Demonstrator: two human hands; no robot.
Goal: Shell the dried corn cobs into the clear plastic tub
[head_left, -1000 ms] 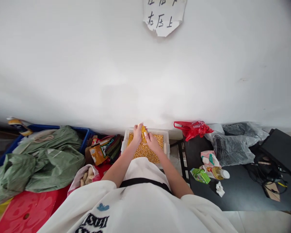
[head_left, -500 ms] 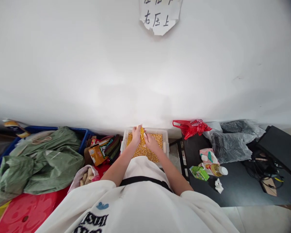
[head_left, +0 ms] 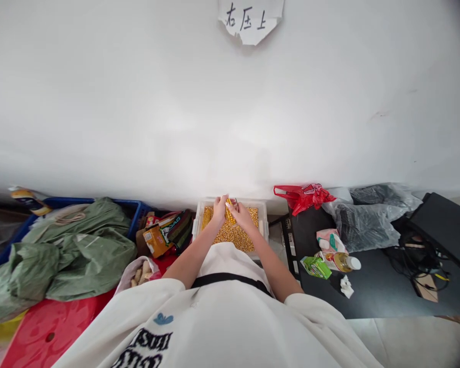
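My left hand (head_left: 219, 208) is closed round a yellow corn cob (head_left: 230, 215) and holds it tilted above a clear plastic box (head_left: 267, 231). On the cob's right side, my right hand (head_left: 243, 214) is closed with its fingers against the upper part of the ear. A thin dark tool (head_left: 236, 201) sticks up from those fingers; its exact kind is too small to make out. Loose corn kernels (head_left: 234, 237) cover the box's bottom. Another corn cob (head_left: 206, 217) lies along the box's left side, partly behind my left arm.
A white wall (head_left: 230, 128) rises right behind the box. To the left stand a blue crate (head_left: 138, 217) with green sacks (head_left: 94, 260), snack packets (head_left: 157, 240) and a red stool (head_left: 49, 332). On the right, a black table (head_left: 371, 291) carries a bottle (head_left: 343, 261) and a red bag (head_left: 304, 198).
My right hand has shifted up along the cob, and the dark tool now points upward above its fingers. The left hand keeps its hold. The view has tilted slightly down.
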